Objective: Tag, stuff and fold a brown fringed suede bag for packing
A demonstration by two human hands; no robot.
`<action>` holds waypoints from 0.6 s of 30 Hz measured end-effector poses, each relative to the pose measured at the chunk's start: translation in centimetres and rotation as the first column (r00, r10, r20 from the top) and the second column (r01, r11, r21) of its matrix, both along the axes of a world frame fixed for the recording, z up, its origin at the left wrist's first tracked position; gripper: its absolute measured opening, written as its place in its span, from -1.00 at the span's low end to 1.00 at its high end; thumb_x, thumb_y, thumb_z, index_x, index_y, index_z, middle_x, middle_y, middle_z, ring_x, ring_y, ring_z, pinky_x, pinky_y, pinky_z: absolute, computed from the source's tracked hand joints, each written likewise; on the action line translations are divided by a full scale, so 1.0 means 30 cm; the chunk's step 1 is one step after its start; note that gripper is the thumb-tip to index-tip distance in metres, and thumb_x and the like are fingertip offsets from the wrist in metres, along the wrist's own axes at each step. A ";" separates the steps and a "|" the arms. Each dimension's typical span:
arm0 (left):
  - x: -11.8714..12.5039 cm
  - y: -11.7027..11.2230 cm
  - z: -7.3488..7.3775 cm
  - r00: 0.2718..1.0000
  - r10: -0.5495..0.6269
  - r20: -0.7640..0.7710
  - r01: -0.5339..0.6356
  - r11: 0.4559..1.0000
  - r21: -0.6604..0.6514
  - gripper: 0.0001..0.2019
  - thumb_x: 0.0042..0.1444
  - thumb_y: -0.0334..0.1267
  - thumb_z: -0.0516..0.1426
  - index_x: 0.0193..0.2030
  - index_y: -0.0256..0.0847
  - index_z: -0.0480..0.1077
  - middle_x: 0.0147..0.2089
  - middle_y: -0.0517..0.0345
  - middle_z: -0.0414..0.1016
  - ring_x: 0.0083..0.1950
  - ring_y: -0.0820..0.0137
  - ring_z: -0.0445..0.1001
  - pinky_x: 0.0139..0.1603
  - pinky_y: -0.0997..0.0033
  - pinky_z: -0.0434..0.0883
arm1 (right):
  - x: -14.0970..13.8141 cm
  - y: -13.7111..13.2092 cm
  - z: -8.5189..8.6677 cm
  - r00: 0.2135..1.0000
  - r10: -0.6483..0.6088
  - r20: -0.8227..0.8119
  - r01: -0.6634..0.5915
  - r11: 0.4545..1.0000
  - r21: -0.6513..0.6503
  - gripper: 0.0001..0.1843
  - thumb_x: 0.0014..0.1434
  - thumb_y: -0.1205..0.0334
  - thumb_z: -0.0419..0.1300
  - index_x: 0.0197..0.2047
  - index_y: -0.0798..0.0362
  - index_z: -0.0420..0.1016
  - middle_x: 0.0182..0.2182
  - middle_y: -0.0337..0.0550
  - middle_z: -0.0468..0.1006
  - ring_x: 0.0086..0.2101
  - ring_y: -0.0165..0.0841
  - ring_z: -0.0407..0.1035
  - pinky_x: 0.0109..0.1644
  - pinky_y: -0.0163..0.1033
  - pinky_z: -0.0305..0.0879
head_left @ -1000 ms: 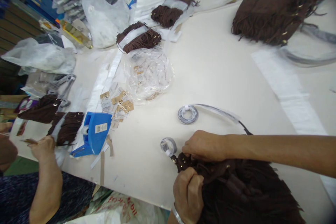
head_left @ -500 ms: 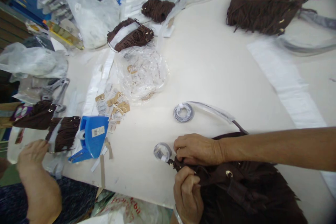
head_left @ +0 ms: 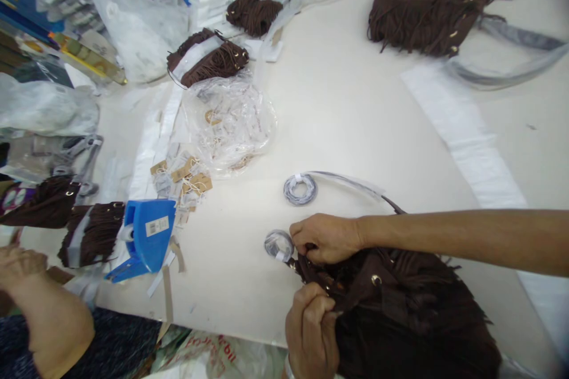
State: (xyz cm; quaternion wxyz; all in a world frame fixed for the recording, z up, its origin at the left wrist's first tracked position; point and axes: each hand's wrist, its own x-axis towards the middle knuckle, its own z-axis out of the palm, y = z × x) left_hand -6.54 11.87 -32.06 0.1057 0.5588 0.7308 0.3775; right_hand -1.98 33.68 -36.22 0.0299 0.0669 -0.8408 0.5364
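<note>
A dark brown fringed suede bag (head_left: 409, 314) lies at the near edge of the white table (head_left: 355, 118). My left hand (head_left: 311, 328) is closed in a fist on the bag's near corner. My right hand (head_left: 326, 238) reaches in from the right, fingers curled down and gripping the bag's top edge by its strap fitting. A small coil of wrapped strap (head_left: 278, 244) lies just left of my right hand. A second coil (head_left: 300, 188) with a long wrapped strap trailing right sits a little farther away.
Another person's arm (head_left: 40, 308) is at the lower left by a blue tape dispenser (head_left: 149, 235) and brown fringe bundles (head_left: 89, 234). Paper tags (head_left: 184, 173) and a clear plastic bag (head_left: 231, 121) lie mid-table. Another fringed bag (head_left: 431, 0) lies far right.
The view has shifted, so everything sits slightly lower and left. My right hand has curled tighter on the bag's top edge. The other person's hand has dropped lower at the left.
</note>
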 end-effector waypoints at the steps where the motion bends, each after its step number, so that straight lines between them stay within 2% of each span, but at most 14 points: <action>1: 0.002 -0.014 0.003 1.000 -0.005 -0.007 0.005 1.000 -0.007 -0.81 0.17 -0.55 0.05 -0.18 -0.20 0.37 -0.19 0.05 0.46 -0.16 0.40 0.50 -0.16 0.43 0.48 | -0.004 0.012 -0.001 1.000 0.027 0.000 -0.027 0.999 -0.040 -0.86 -0.04 0.50 0.17 -0.39 0.10 0.42 -0.31 -0.20 0.44 -0.33 -0.41 0.33 -0.24 -0.37 0.25; 4: -0.001 -0.049 0.008 1.000 0.001 -0.029 -0.002 0.999 -0.047 -0.82 0.16 -0.53 0.09 -0.18 -0.17 0.38 -0.15 0.04 0.49 -0.15 0.37 0.52 -0.17 0.40 0.49 | -0.017 0.043 0.000 0.992 0.123 -0.010 -0.123 0.985 -0.124 -0.85 -0.06 0.53 0.21 -0.40 0.13 0.45 -0.35 -0.22 0.44 -0.35 -0.44 0.33 -0.25 -0.39 0.24; 7: -0.017 -0.052 0.008 0.999 -0.003 -0.043 -0.001 0.997 -0.081 -0.85 0.19 -0.49 0.09 -0.17 -0.16 0.37 -0.14 0.01 0.49 -0.13 0.35 0.52 -0.15 0.37 0.50 | -0.017 0.061 0.005 0.986 0.161 0.033 -0.157 0.983 -0.097 -0.85 -0.03 0.52 0.23 -0.36 0.14 0.48 -0.32 -0.21 0.45 -0.35 -0.44 0.34 -0.26 -0.40 0.24; 10: -0.048 -0.022 0.008 0.996 -0.040 -0.073 0.034 0.996 -0.083 -0.89 0.24 -0.42 0.06 -0.16 -0.18 0.35 -0.18 0.00 0.48 -0.12 0.34 0.52 -0.17 0.37 0.51 | 0.019 0.072 0.021 0.990 0.089 0.108 -0.095 0.994 0.053 -0.86 0.09 0.44 0.20 -0.26 0.10 0.50 -0.27 -0.17 0.47 -0.33 -0.42 0.36 -0.27 -0.38 0.23; 13: -0.089 0.006 0.013 0.990 -0.116 -0.078 0.098 0.974 -0.203 -0.91 0.28 -0.38 0.00 -0.16 -0.15 0.30 0.00 -0.07 0.47 -0.16 0.35 0.54 -0.23 0.38 0.52 | 0.078 0.080 0.046 0.989 -0.044 0.144 0.005 0.965 0.261 -0.88 0.16 0.36 0.16 -0.21 0.07 0.48 -0.28 -0.15 0.51 -0.32 -0.38 0.39 -0.30 -0.34 0.21; 16: -0.133 0.019 0.020 0.974 -0.225 -0.011 0.206 0.912 -0.355 -0.88 0.31 -0.34 -0.03 -0.08 -0.14 0.27 0.20 -0.10 0.39 -0.21 0.38 0.57 -0.29 0.40 0.52 | 0.113 0.068 0.064 0.979 -0.037 0.199 -0.053 0.902 0.429 -0.89 0.14 0.31 0.21 -0.22 0.10 0.48 -0.32 -0.10 0.55 -0.35 -0.32 0.43 -0.34 -0.29 0.18; 18: -0.160 0.027 0.025 0.961 -0.270 0.053 0.269 0.877 -0.398 -0.79 0.32 -0.33 -0.06 0.05 -0.13 0.23 0.15 -0.06 0.45 -0.14 0.36 0.58 -0.22 0.39 0.54 | 0.111 0.047 0.066 0.973 -0.002 0.230 -0.118 0.852 0.510 -0.89 0.13 0.31 0.22 -0.24 0.14 0.49 -0.33 -0.05 0.57 -0.37 -0.29 0.46 -0.37 -0.27 0.17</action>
